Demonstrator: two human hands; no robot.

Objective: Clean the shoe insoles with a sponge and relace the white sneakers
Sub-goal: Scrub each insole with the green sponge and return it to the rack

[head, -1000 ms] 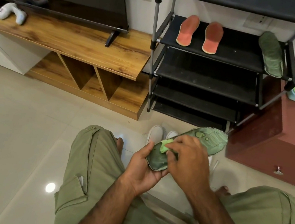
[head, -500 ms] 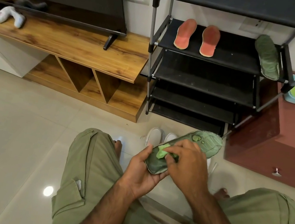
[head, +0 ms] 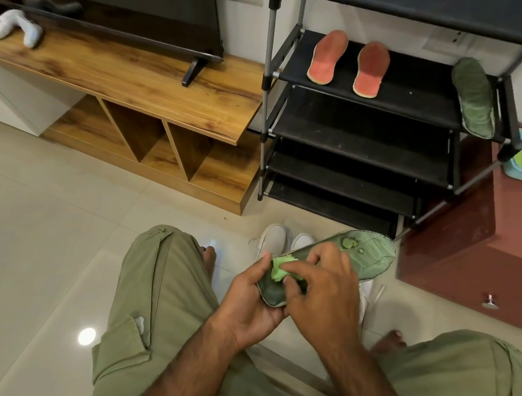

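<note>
We see the left grip point(head: 249, 303) cradling a green insole point(head: 367, 253) by its heel, while the right grip point(head: 323, 294) pinches a light green sponge point(head: 278, 270) against it, above white sneakers point(head: 275, 238) on the floor point(head: 40, 230). Droplets point(head: 347, 243) bead near its toe.

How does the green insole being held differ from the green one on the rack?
The held insole is gripped by the left hand while the right hand presses a green sponge on it; the rack insole lies untouched on a black shelf. The held insole carries wet blobs near its toe; the rack insole shows none. Both are dark green.
</note>
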